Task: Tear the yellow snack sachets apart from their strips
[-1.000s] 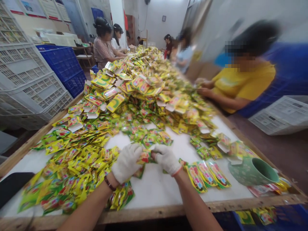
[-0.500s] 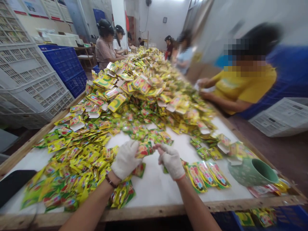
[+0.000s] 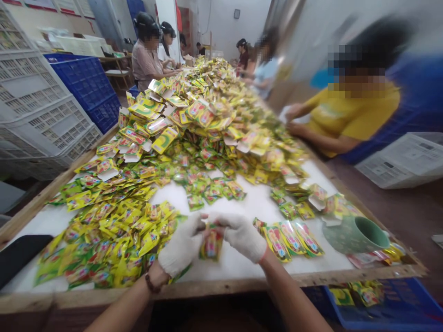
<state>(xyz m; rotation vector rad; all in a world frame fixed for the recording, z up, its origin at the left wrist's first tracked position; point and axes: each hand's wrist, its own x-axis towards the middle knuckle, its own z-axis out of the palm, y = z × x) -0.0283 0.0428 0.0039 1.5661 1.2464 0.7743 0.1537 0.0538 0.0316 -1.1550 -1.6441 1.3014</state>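
Note:
Between my two gloved hands hangs a small red, yellow and green packet (image 3: 212,243), a little blurred. My left hand (image 3: 182,245) is closed at its upper left edge, and a beaded bracelet sits on that wrist. The fingers of my right hand (image 3: 242,236) are pinched at the packet's top. Left of my left hand spreads a heap of small yellow-green packets (image 3: 128,230). Beside my right hand lie several flat yellow packs (image 3: 289,240) with red and white print, side by side. More small packets (image 3: 214,189) lie just beyond my hands.
A large pile of printed boxes and packets (image 3: 207,110) runs down the wooden-edged table (image 3: 235,283). At right lies a green cup (image 3: 356,235); at left, a black object (image 3: 24,258). Crates (image 3: 44,101) stand at left. A co-worker in yellow (image 3: 353,115) is on the right; others work farther back.
The packet has turned from lying sideways in my left hand to hanging down between both hands. My right hand has come in against its top. The view has shifted slightly.

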